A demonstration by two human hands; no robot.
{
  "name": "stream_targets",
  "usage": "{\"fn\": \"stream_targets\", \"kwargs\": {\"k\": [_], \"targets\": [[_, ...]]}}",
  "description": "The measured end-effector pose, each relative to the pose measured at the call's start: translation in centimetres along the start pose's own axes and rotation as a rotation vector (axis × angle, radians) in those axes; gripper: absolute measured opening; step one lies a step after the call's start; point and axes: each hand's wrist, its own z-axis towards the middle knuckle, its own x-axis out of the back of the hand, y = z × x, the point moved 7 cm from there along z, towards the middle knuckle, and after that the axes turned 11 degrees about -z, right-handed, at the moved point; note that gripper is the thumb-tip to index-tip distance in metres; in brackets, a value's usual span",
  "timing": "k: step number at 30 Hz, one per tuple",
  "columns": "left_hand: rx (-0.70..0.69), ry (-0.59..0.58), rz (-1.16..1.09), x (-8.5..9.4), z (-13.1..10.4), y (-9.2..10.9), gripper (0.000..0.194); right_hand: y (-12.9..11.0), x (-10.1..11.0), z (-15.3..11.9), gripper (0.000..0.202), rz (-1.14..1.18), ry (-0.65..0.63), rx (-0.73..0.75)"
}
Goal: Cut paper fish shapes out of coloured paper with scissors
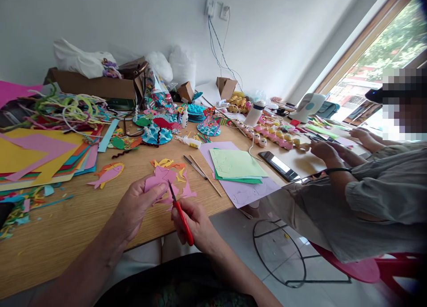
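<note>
Between thumb and fingers, my left hand (pixel 135 207) pinches a piece of pink paper (pixel 154 181) with drawn lines on it. Red-handled scissors (pixel 182 220) are in my right hand (pixel 196 222), their blades pointing up at the pink paper's right edge. Pink and yellow paper scraps (pixel 185 184) lie on the table just beyond. To the left rests a pink and orange paper fish (pixel 108 174). A pen (pixel 195 167) and a thin wooden stick (pixel 207 175) lie to the right of the scraps.
Coloured paper sheets (pixel 43 151) are stacked at left, with pipe cleaners (pixel 73 107) behind. Green sheets (pixel 236 163) on purple paper and a phone (pixel 278 165) lie at right. Blue paper crafts (pixel 156 133) and a glue bottle (pixel 191 142) stand beyond. Another person (pixel 383 187) sits at right.
</note>
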Motion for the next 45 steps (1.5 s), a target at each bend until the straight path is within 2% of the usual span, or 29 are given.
{"fn": "stream_targets", "kwargs": {"k": [10,24,28,37,45], "targets": [[-0.024,-0.079,0.103,0.07,0.21,0.06,0.017,-0.1,0.33,-0.05,0.041,-0.007,-0.034,0.037],[0.044,-0.149,0.044,0.15,0.48,-0.15,0.01,0.2,0.51,-0.42,0.033,0.002,-0.063,-0.03],[0.039,-0.149,0.053,-0.12,0.38,-0.1,0.01,0.27,0.32,-0.46,0.031,0.025,-0.098,-0.052],[0.032,-0.145,0.047,-0.31,0.18,-0.21,0.017,0.21,0.72,-0.38,0.037,-0.021,-0.049,-0.009],[0.016,-0.136,0.077,-0.23,0.28,-0.27,0.013,0.34,0.78,-0.36,0.041,-0.04,-0.042,0.018]]}}
